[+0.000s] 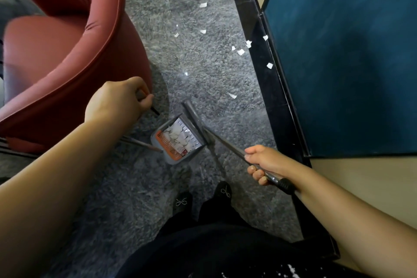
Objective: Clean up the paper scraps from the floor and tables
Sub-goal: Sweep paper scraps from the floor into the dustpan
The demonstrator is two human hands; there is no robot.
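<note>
White paper scraps [232,95] lie scattered over the grey carpet, more of them farther up [203,5] and on the black ledge [269,65]. A grey dustpan [167,156] with an orange inner edge stands on the carpet, holding several collected scraps. My left hand [117,99] grips a thin dark handle above the dustpan. My right hand [264,163] grips a metal broom handle [225,142], which slants down to the broom head [191,110] at the dustpan's mouth.
A red leather armchair [67,52] fills the upper left, close to my left hand. A black marble ledge [266,88] and a blue panel [349,52] run along the right. My black shoes [223,190] stand just below the dustpan.
</note>
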